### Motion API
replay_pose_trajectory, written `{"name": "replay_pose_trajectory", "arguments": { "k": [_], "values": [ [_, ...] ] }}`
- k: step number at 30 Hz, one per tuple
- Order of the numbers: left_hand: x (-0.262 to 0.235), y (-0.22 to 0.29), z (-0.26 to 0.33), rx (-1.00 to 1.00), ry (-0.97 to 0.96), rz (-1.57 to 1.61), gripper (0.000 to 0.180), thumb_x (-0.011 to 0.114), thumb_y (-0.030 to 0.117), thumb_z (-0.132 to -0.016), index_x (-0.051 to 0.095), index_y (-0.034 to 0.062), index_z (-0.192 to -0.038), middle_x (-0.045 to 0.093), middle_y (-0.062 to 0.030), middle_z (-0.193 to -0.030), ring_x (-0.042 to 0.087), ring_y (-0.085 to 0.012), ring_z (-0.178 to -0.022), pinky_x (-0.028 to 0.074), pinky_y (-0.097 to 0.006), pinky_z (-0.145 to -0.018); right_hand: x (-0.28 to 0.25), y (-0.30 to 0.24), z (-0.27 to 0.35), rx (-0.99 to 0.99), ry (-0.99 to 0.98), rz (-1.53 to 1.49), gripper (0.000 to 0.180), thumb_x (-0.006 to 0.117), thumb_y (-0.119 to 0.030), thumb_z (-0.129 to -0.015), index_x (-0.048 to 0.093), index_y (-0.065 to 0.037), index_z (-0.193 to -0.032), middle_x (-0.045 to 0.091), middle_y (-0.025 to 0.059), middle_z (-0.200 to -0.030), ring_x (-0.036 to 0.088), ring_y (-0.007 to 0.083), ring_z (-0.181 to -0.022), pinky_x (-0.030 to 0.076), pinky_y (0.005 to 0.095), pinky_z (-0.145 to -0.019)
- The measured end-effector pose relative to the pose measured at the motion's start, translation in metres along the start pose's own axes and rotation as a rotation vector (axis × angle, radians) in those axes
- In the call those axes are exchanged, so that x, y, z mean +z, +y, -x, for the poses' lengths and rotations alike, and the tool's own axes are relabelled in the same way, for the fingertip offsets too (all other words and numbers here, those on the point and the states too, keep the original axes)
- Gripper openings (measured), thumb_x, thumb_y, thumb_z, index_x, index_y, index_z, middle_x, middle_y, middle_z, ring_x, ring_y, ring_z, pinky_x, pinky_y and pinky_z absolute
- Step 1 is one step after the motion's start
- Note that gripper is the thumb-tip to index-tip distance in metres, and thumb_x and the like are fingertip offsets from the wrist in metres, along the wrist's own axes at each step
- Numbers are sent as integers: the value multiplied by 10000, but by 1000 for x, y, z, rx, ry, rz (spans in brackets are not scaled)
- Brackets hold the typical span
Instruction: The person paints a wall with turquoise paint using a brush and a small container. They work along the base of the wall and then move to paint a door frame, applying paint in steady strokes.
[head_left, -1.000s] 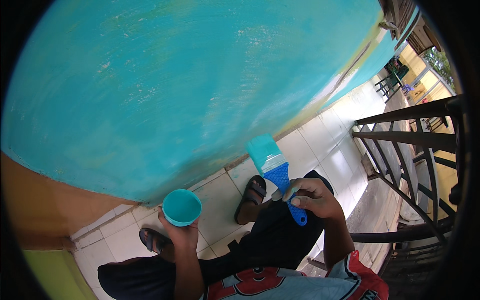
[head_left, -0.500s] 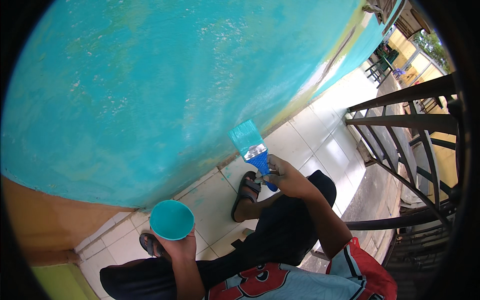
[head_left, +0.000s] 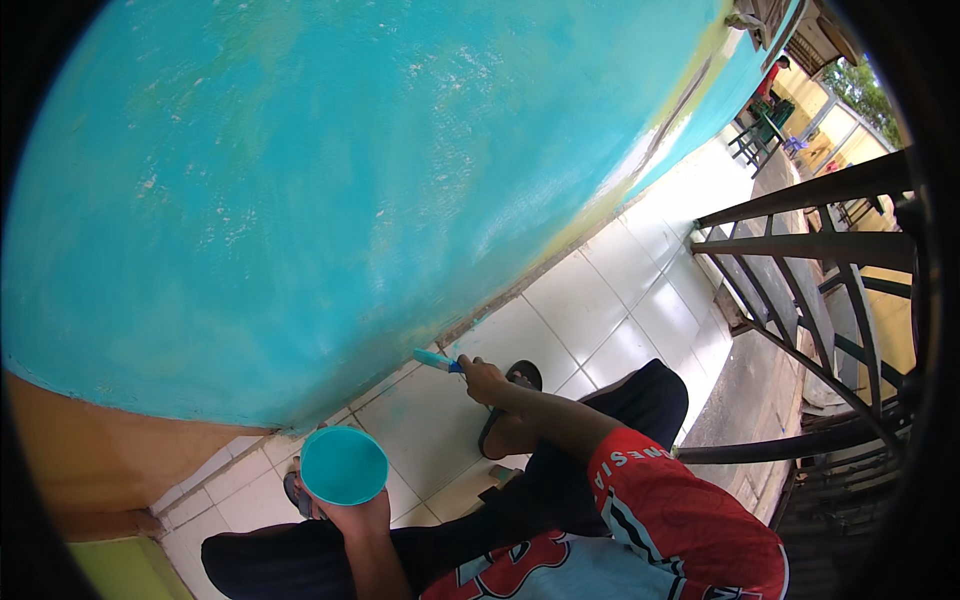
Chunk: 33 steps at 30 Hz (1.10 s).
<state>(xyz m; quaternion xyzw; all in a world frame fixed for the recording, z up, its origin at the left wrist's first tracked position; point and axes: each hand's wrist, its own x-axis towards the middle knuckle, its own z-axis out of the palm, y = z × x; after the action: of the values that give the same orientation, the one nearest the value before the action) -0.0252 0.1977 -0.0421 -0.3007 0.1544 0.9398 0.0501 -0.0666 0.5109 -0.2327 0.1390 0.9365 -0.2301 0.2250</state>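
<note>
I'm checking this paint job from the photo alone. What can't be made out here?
Head view only:
- Brush bristles: seen edge-on against the wall, so contact is unclear.
- Cup depth: only its paint-coated inside shows.
- Left hand: mostly hidden under the cup.
- Right hand grip: fingers too small to tell.
- Wall's upper part: cut off by the fisheye rim.

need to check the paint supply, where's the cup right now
In the head view the turquoise cup sits low and left of centre, held up from below by the left hand, above the white floor tiles near the foot of the painted wall.
</note>
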Motion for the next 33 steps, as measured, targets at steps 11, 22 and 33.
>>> {"name": "replay_pose_trajectory", "arguments": {
  "k": [11, 22, 33],
  "values": [
    [-37, -4, -15, 98, -184, -588, 557, 477, 509, -1054, 461, 181, -1504, 574, -101, -1424, 602, -309, -1198, 585, -396, -885, 49, 58, -60, 401, 198, -262, 431, 524, -85, -962, 425, -61, -1380, 584, 329, -1203, 657, 514, -1065, 541, 554, -924],
    [-32, -12, -20, -155, -287, -180, 603, 541, 402, -1053, 352, 216, -1594, 498, -218, -1491, 650, -426, -1140, 664, -448, -803, 59, 22, -75, 402, -80, -830, 576, 559, -89, -929, 358, -28, -1465, 672, 284, -1092, 714, 399, -906, 575, 495, -759],
    [-29, -17, -23, -194, -302, -191, 581, 533, 392, -1061, 362, 212, -1587, 453, -197, -1529, 614, -428, -1183, 657, -439, -836, 51, 70, -84, 564, -88, -1460, 214, 531, 9, -988, 547, -45, -1194, 624, 126, -946, 658, 236, -787, 581, 430, -638]
  ]
}}
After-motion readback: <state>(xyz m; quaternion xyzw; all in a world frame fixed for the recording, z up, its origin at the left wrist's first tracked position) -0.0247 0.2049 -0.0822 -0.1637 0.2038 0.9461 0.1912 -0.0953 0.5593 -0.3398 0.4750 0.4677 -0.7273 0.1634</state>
